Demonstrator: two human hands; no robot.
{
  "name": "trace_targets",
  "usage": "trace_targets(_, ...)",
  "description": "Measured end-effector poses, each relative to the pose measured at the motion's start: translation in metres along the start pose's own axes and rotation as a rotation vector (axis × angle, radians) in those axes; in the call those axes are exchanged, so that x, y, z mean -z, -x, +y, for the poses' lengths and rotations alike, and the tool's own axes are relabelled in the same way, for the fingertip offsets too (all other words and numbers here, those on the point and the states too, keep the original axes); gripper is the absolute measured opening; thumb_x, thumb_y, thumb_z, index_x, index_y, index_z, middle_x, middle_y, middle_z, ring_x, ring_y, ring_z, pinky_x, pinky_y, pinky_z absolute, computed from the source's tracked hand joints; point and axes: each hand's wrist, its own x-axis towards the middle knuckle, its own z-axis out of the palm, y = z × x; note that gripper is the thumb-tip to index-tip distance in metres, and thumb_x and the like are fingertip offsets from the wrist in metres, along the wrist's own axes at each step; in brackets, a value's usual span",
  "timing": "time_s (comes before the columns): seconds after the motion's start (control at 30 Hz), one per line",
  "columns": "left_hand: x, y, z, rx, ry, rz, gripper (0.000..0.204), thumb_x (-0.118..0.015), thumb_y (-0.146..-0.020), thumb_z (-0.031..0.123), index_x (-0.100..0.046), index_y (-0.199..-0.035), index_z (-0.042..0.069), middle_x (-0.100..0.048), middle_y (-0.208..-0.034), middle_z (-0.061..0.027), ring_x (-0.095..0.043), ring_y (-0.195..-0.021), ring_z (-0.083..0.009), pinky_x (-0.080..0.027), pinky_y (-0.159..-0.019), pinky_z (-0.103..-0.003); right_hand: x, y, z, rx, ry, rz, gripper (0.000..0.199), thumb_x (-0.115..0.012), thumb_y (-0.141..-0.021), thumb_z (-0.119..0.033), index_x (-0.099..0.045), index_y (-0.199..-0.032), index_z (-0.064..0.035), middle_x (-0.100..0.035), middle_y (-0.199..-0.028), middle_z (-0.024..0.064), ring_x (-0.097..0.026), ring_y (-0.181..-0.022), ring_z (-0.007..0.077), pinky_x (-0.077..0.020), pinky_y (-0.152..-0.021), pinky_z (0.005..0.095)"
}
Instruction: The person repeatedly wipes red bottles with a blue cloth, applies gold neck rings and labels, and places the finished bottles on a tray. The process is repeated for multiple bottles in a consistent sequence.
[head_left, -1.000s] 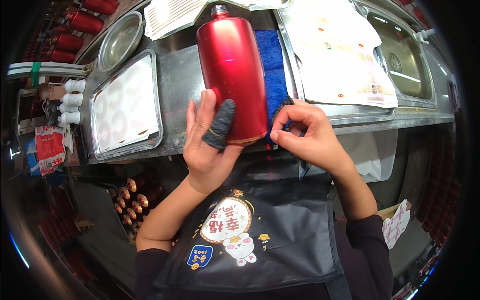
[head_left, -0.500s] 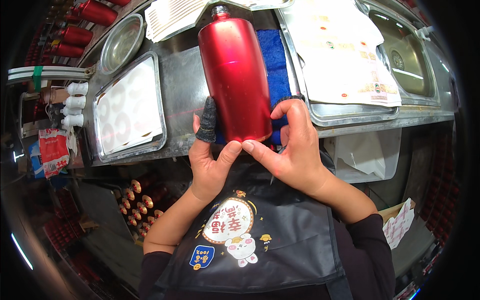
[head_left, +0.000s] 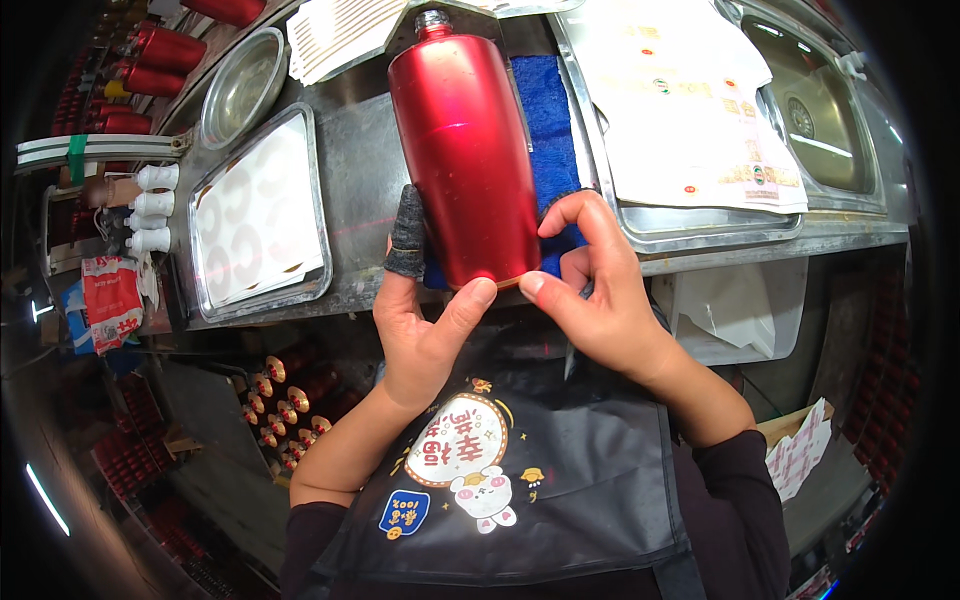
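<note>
A glossy red bottle (head_left: 465,160) with a bare threaded neck lies in front of me, its neck pointing away and its base towards me. My left hand (head_left: 420,335) grips its lower left side, a dark grey knitted cover on one finger and the thumb against the base. On the other side, my right hand (head_left: 615,310) presses its thumb to the base's lower right edge, the index finger bent against the bottle's side. A thin pointed grey thing (head_left: 570,362) sticks out below the right hand; its kind is unclear. Under the bottle lies a blue cloth (head_left: 547,130).
To the left, a metal tray (head_left: 325,230) holds white sheets with pale ring shapes, with a metal bowl (head_left: 212,118) beyond it. Printed white sheets (head_left: 690,120) cover a tray at right, beside a sink (head_left: 860,150). Gold-and-red caps (head_left: 285,410) stand below the bench.
My right thumb has slid right along the base, away from the left thumb. The bottle's neck and body have shifted slightly left.
</note>
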Motion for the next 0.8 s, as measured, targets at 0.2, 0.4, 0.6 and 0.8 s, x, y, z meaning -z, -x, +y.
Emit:
trace_targets(0.2, 0.014, 0.016, -0.006, -0.152, -0.242, 0.141, 0.071, -0.077, -0.086, 0.009, -0.045, -0.149, -0.003, -0.051, -0.151, -0.02, -0.05, -0.138, -0.0275, -0.027, -0.12, -0.043, 0.002, -0.001, -0.005, -0.112, -0.09, -0.015, 0.04, -0.076, -0.083, -0.012, -0.05, -0.113, -0.0033, -0.051, -0.091, 0.0021, -0.044, -0.059, 0.0051, -0.0363, -0.052, 0.0228)
trace_targets(0.4, 0.029, 0.042, -0.018, -0.317, -0.77, -0.009, 0.05, -0.078, -0.081, 0.014, -0.065, -0.127, -0.003, -0.05, -0.15, -0.0261, -0.045, -0.142, -0.0418, -0.012, -0.119, -0.066, -0.015, -0.001, -0.013, 0.139, 0.389, 0.085, 0.058, -0.087, -0.075, -0.028, -0.046, -0.108, -0.0044, -0.05, -0.09, 0.0068, -0.044, -0.061, 0.0124, -0.0377, -0.052, 0.029)
trace_targets(0.6, 0.024, 0.035, -0.018, -0.466, -0.951, -0.043, 0.049, -0.077, -0.084, 0.018, -0.065, -0.127, -0.001, -0.049, -0.15, -0.0261, -0.046, -0.141, -0.044, -0.011, -0.117, -0.068, -0.019, -0.001, -0.009, 0.098, 0.332, 0.104, 0.058, -0.084, -0.075, -0.029, -0.047, -0.11, -0.002, -0.051, -0.1, 0.0166, -0.058, -0.083, 0.036, -0.0489, -0.069, 0.043)
trace_targets(0.8, 0.02, 0.028, -0.005, -0.501, -1.063, -0.027, 0.038, -0.08, -0.08, 0.019, -0.073, -0.113, 0.002, -0.049, -0.15, -0.0267, -0.047, -0.139, -0.0458, -0.012, -0.114, -0.071, -0.012, 0.001, -0.004, 0.088, 0.23, 0.062, 0.05, -0.08, -0.08, -0.021, -0.047, -0.113, -0.0012, -0.052, -0.104, 0.0174, -0.058, -0.086, 0.0364, -0.0486, -0.072, 0.0415)
